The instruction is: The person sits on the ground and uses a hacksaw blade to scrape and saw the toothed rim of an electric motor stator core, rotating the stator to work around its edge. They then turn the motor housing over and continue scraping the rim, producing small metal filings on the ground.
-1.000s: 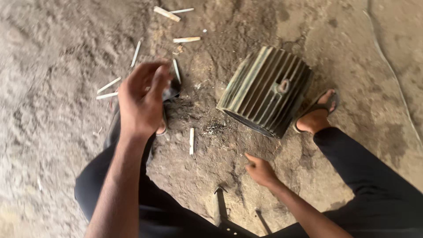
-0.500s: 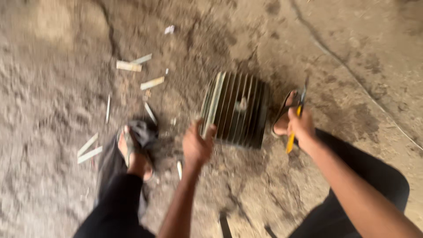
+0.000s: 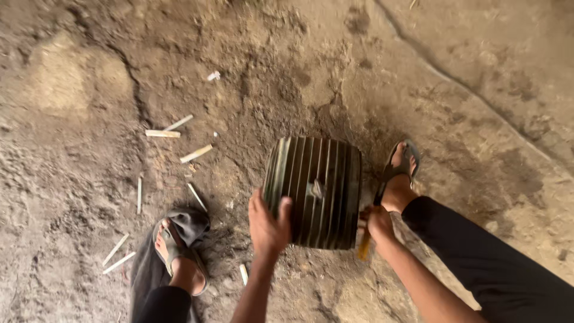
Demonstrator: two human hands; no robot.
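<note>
Whereas half a second ago our left hand only reached toward the ribbed dark metal housing, it now rests on the housing's near left edge, thumb and fingers spread and pressed against the fins rather than closed round anything. The housing lies on its side on the dirt floor, between our two sandalled feet. Our right hand has dropped from beside the right sandal to the housing's right end, clenched on a yellow-handled tool. The tool's working end is hidden behind the fist and housing; we cannot tell what kind it is. Pale wood splinters lie scattered left of the housing. The left foot sits near its lower left; both legs are cut off by the frame.
</note>
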